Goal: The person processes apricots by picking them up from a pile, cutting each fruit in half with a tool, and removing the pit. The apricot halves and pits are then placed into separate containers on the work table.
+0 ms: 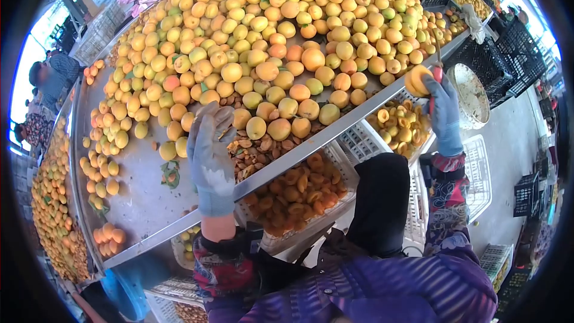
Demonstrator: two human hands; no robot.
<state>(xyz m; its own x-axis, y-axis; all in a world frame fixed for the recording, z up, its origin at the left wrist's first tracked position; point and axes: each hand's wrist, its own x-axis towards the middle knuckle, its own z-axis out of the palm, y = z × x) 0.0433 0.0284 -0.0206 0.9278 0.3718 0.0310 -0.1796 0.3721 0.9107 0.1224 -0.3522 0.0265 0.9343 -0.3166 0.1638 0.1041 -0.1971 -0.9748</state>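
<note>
My left hand (213,158), in a grey-blue glove, is at the table's near edge beside a heap of apricot pits (263,152). Its fingers are loosely bent and apart, and I see nothing held in them. My right hand (445,113), gloved too, is raised past the rim on the right. It grips a red-handled knife (437,73) with the thin blade pointing up, and a split apricot (418,81) rests at its fingers. Whole apricots (257,24) cover much of the metal table (134,185).
Below the rim stand a crate of dark orange apricot halves (299,194) and another of yellower halves (400,125). A white bucket (469,96) and black crates (514,54) are at right. A blue tub (128,293) sits lower left. Other people (57,75) are across the table.
</note>
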